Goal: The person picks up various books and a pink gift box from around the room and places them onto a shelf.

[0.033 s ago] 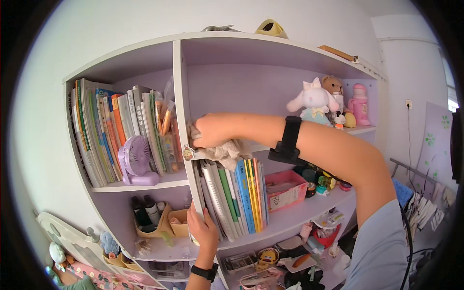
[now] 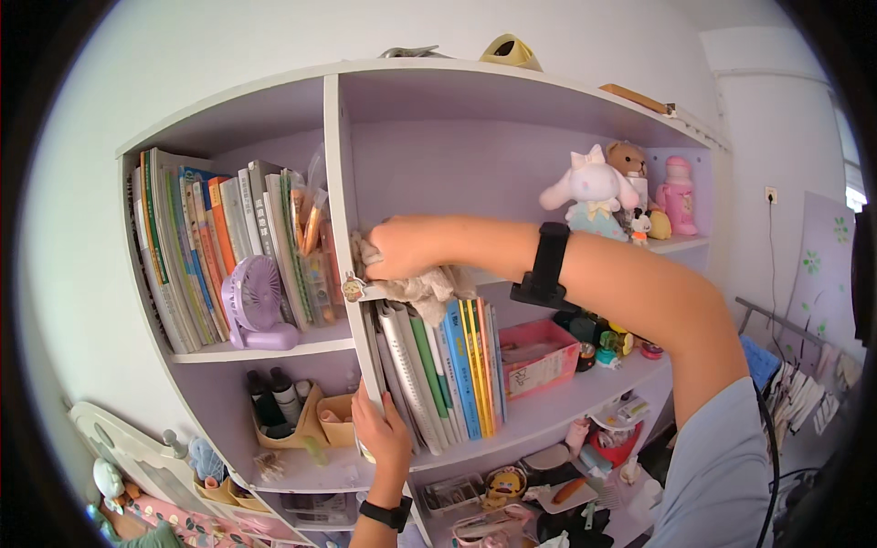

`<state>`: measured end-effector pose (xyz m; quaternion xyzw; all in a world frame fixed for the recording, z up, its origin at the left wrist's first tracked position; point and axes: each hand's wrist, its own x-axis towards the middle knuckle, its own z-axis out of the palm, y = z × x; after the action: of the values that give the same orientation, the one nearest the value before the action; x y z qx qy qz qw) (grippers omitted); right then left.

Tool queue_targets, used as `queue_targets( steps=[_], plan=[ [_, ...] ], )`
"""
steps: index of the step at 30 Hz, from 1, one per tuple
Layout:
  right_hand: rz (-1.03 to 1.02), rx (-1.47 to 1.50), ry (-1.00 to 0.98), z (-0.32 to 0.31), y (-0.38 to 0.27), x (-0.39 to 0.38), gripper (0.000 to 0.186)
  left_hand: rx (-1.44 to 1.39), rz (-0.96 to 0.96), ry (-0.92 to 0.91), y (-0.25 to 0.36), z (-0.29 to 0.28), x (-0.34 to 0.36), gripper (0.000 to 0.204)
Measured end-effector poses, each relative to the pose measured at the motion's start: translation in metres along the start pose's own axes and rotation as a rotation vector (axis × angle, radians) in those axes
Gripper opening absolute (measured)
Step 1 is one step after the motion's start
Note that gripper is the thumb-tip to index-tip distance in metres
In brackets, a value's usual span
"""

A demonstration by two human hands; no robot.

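The right hand is closed on a crumpled grey cloth, pressing it onto the shelf board just above the upright books. Lower down, the left hand grips the white vertical divider beside those books.

Crumpled soft cloth on matt painted shelf.

Two hands are in view: the right hand, pressing one grey cloth, and the left hand. One purple desk fan stands on the left shelf. Two dark bottles stand in the compartment below. One pink box sits beside the books. Two plush toys and one pink figure occupy the upper right shelf.
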<state>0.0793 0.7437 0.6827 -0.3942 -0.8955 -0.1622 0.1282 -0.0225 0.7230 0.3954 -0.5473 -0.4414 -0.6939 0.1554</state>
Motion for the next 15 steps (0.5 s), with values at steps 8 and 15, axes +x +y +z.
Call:
queue_targets(
  steps=[8, 15],
  plan=[
    [-0.14, 0.121, -0.188, 0.029, 0.103, -0.009, 0.03, -0.03, -0.041, -0.03, 0.0, -0.004, -0.002, 0.033],
    [0.164, -0.098, -0.128, 0.004, 0.176, -0.105, 0.038, -0.045, -0.038, -0.031, -0.001, -0.005, 0.0, 0.032]
  ],
)
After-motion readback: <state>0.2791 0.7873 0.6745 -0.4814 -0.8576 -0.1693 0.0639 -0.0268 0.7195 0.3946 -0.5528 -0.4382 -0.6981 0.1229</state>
